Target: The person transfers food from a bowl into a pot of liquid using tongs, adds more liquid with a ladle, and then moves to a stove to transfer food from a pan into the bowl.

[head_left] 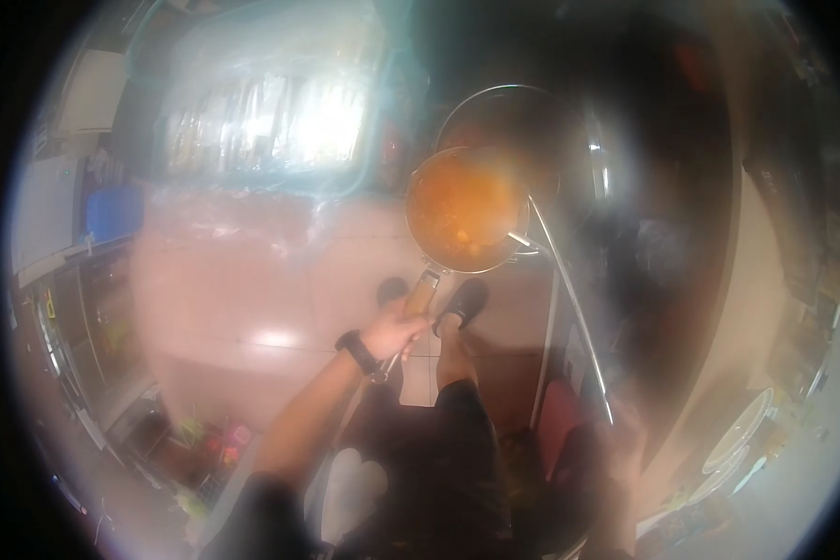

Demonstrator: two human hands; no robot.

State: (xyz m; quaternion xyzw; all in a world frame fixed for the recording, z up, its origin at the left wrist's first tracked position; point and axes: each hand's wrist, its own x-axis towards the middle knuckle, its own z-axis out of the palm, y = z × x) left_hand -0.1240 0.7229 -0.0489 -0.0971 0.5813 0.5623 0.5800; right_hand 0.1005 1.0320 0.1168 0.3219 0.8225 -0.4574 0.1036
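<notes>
Left hand [397, 331]: grip closed around the handle [422, 295], which leaves the pan [449, 271] at 7 o'clock. Right hand [623, 439]: blurred, but its grip appears closed on the lower end of a metal rod [572, 299], which slants toward 11 o'clock.

Risk, in my judgement: the pan hangs from one hand, so a turn of that wrist could tip the contents [467, 205] over the rim. The shoes [468, 299] show beyond the rim at 6 o'clock, and a spill on that side could reach them or the floor [243, 280]. The rod passes close to the rim at 3 o'clock; a knock could jolt the pan. Contact there cannot be confirmed.

Condition of the pan: round, thin-rimmed, contents orange and glossy, with paler patches toward 6 o'clock. Haze obscures the upper right. The wok [481, 98] lies at 1 o'clock, partly covered by the pan.
</notes>
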